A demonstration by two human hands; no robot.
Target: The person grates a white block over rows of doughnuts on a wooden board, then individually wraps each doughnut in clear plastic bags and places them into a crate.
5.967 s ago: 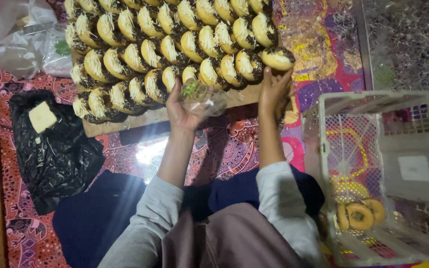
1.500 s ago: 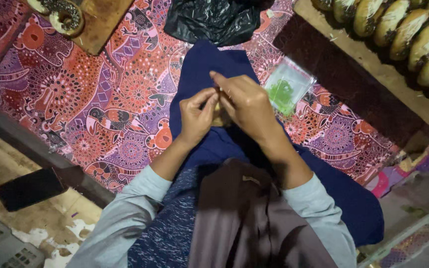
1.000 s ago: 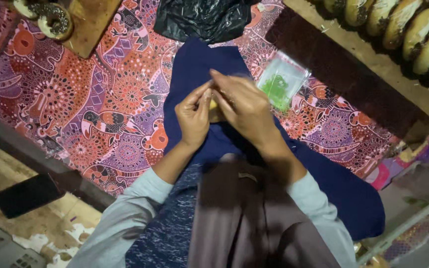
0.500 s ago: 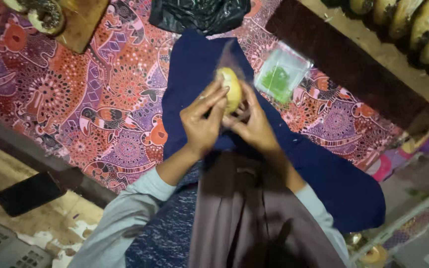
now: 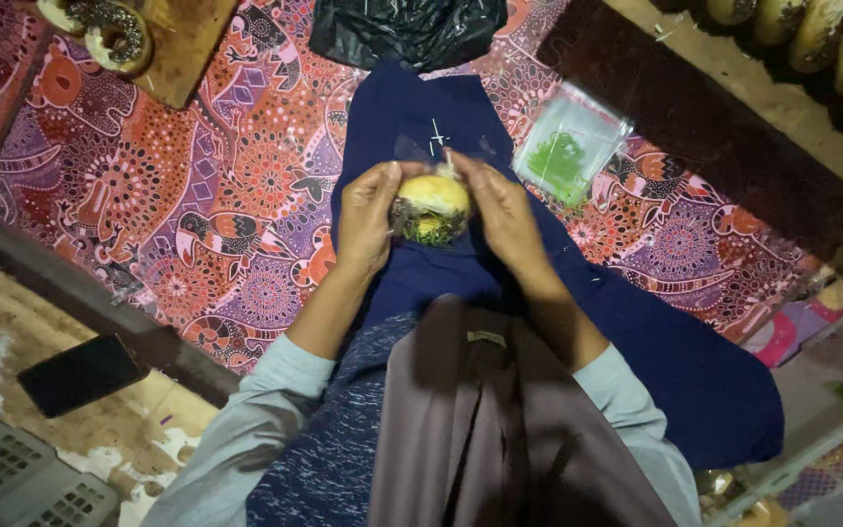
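Golden-topped doughnut sits between both hands, held above the lap over a dark blue cloth. Its underside looks dark, chocolate-like, with green crumbs stuck to it. A thin clear film seems to be around it; a twisted wisp stands up at the top edge, but glare makes it hard to confirm.

Progress, as a judgement: coating and topping look done on this piece, and it reads as being wrapped or closed up. Not set down anywhere yet. Plenty left: a row of doughnuts waits on the wooden board top right, and two coated doughnuts lie on a smaller wooden board top left.

Left hand: fingers curled and closed against the doughnut's left side, thumb up near the top edge. Right hand: fingers wrapped on the right side, fingertips pinched together at the top where the film wisp is. Both hands clamp the same piece; no gap visible between fingers and doughnut.

Around it: clear bag of green sprinkles lies on the patterned red mat, just right of the blue cloth, apart from the hands. Black plastic bag at the top, touching the cloth's far end. Dark phone on the bare floor, lower left, well apart.
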